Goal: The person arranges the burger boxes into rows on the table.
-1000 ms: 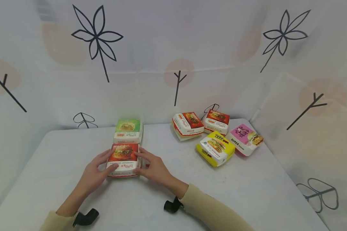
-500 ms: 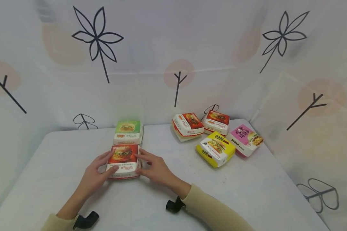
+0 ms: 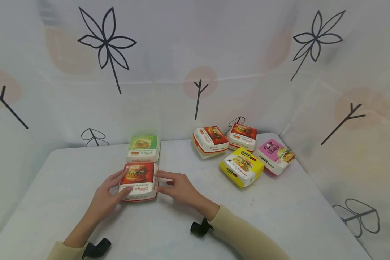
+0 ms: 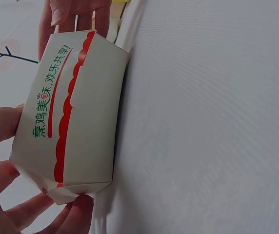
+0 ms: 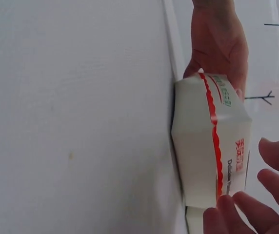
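A red-and-white burger box [image 3: 138, 177] sits on the white table, directly in front of a green-and-white burger box [image 3: 143, 148]. My left hand [image 3: 104, 198] holds the red box at its left side, thumb over the front top edge. In the left wrist view its fingers curl against the box's end, beside the white front wall [image 4: 88, 117]. To the right of the same box is my right hand [image 3: 182, 189], fingers loosely bent with the tips close to its side. The right wrist view shows those fingers [image 5: 251, 209] spread beside the box's printed side [image 5: 232, 165].
Several more burger boxes lie at the back right: two red ones, a left one [image 3: 210, 141] and a right one [image 3: 243, 137], a yellow one [image 3: 242, 168] and a pink one [image 3: 274, 157] by the table's right edge. A patterned white cloth [image 3: 156, 108] hangs behind.
My right hand has eased off the red box and shifted slightly right, its fingers coming away from the box's top and side. The left hand keeps its hold.
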Tool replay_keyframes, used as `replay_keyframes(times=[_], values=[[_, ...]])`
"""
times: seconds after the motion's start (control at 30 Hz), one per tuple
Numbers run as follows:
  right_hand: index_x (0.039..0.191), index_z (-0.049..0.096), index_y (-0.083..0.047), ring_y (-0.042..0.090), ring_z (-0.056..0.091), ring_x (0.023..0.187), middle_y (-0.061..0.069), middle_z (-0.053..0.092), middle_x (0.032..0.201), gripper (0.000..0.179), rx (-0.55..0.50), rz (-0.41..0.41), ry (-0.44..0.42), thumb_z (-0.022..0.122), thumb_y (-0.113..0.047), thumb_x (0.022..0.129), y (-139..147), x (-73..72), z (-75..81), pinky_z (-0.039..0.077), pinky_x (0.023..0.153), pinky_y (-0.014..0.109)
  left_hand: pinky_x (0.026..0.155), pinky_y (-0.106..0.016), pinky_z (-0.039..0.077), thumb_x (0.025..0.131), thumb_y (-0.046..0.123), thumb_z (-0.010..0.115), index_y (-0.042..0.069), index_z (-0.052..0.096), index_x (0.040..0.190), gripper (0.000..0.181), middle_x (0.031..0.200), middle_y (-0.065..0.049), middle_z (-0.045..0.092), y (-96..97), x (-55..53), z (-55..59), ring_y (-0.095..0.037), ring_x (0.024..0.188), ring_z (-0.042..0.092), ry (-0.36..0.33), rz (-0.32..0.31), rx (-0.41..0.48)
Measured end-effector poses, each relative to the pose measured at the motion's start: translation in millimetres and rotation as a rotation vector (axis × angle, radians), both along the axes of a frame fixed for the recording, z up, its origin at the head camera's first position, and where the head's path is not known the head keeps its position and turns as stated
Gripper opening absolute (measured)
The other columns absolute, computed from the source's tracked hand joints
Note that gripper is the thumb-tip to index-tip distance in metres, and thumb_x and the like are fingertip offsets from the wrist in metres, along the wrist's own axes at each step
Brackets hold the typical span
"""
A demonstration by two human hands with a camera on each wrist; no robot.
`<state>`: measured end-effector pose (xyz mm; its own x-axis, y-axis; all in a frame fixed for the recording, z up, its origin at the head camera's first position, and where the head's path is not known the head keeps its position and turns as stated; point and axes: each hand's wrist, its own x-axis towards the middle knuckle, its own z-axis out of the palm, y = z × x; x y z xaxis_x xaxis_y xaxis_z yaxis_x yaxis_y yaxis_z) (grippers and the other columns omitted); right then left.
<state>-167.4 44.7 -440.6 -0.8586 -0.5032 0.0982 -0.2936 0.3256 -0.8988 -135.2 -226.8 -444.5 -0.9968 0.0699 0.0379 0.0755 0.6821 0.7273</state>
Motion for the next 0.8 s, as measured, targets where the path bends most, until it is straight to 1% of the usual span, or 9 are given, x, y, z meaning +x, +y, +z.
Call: replay_keyframes(times=[0.13, 0.27, 0.4, 0.47, 0.53, 0.6, 0.7, 0.8], values=[[0.135, 0.064, -0.013, 0.013, 0.051, 0.131, -0.003, 0.057, 0.142, 0.043, -0.021, -0.018, -0.038, 0.072, -0.014, 0.092, 10, -4.6, 5.3, 0.049, 0.099, 0.032, 0.104, -0.07, 0.03, 0.092, 0.047, 0.068, 0.016, 0.04, 0.154, 0.075, 0.157, -0.021, 0.032, -0.4, 1.2, -0.7, -0.047, 0.142, 0.027, -0.002, 0.005, 0.004], [0.136, 0.063, -0.012, 0.012, 0.054, 0.128, -0.003, 0.059, 0.14, 0.043, -0.026, -0.051, -0.06, 0.071, -0.016, 0.094, 23, -13.3, 9.9, 0.049, 0.099, 0.03, 0.104, -0.07, 0.03, 0.092, 0.046, 0.069, 0.016, 0.04, 0.154, 0.074, 0.157, -0.021, 0.032, -0.4, 1.1, -1.4, -0.047, 0.142, 0.027, 0.003, 0.005, 0.01], [0.139, 0.061, -0.015, 0.021, 0.055, 0.128, 0.002, 0.061, 0.138, 0.044, -0.065, -0.088, -0.066, 0.069, -0.017, 0.096, 39, -22.5, 19.0, 0.05, 0.099, 0.032, 0.105, -0.07, 0.03, 0.092, 0.046, 0.069, 0.016, 0.04, 0.154, 0.074, 0.157, -0.021, 0.032, -1.2, 0.3, -1.7, -0.047, 0.142, 0.027, 0.004, 0.008, 0.018], [0.139, 0.061, -0.016, 0.025, 0.056, 0.127, 0.004, 0.062, 0.136, 0.043, -0.096, -0.119, -0.066, 0.068, -0.016, 0.096, 48, -26.5, 24.9, 0.05, 0.099, 0.033, 0.105, -0.069, 0.03, 0.092, 0.046, 0.069, 0.016, 0.04, 0.154, 0.075, 0.157, -0.02, 0.032, -1.5, -0.8, -2.0, -0.047, 0.142, 0.027, 0.004, 0.009, 0.022], [0.138, 0.061, -0.016, 0.026, 0.056, 0.127, 0.004, 0.062, 0.135, 0.042, -0.127, -0.152, -0.059, 0.067, -0.016, 0.097, 57, -30.6, 30.6, 0.049, 0.1, 0.035, 0.106, -0.069, 0.03, 0.092, 0.046, 0.069, 0.016, 0.04, 0.154, 0.075, 0.157, -0.02, 0.033, -1.6, -1.6, -2.4, -0.046, 0.143, 0.026, 0.005, 0.01, 0.026], [0.138, 0.062, -0.017, 0.024, 0.057, 0.125, 0.002, 0.064, 0.133, 0.04, -0.137, -0.192, -0.054, 0.065, -0.017, 0.098, 66, -35.0, 36.0, 0.049, 0.1, 0.036, 0.106, -0.068, 0.03, 0.092, 0.047, 0.069, 0.015, 0.04, 0.154, 0.075, 0.157, -0.019, 0.032, -1.6, -2.3, -2.9, -0.046, 0.143, 0.026, 0.001, 0.013, 0.026], [0.137, 0.062, -0.016, 0.02, 0.059, 0.123, 0.003, 0.065, 0.131, 0.037, -0.148, -0.25, -0.04, 0.062, -0.019, 0.1, 78, -43.0, 43.2, 0.049, 0.101, 0.04, 0.106, -0.068, 0.031, 0.092, 0.047, 0.069, 0.015, 0.039, 0.154, 0.076, 0.157, -0.02, 0.032, -1.5, -2.3, -3.5, -0.046, 0.142, 0.027, -0.004, 0.016, 0.019], [0.136, 0.063, -0.016, 0.018, 0.058, 0.122, 0.002, 0.065, 0.13, 0.036, -0.136, -0.335, -0.035, 0.061, -0.023, 0.101, 90, -52.4, 49.9, 0.047, 0.103, 0.041, 0.105, -0.068, 0.032, 0.091, 0.049, 0.069, 0.015, 0.039, 0.154, 0.078, 0.157, -0.02, 0.032, -1.7, -2.1, -4.0, -0.046, 0.142, 0.027, -0.012, 0.021, 0.013]])
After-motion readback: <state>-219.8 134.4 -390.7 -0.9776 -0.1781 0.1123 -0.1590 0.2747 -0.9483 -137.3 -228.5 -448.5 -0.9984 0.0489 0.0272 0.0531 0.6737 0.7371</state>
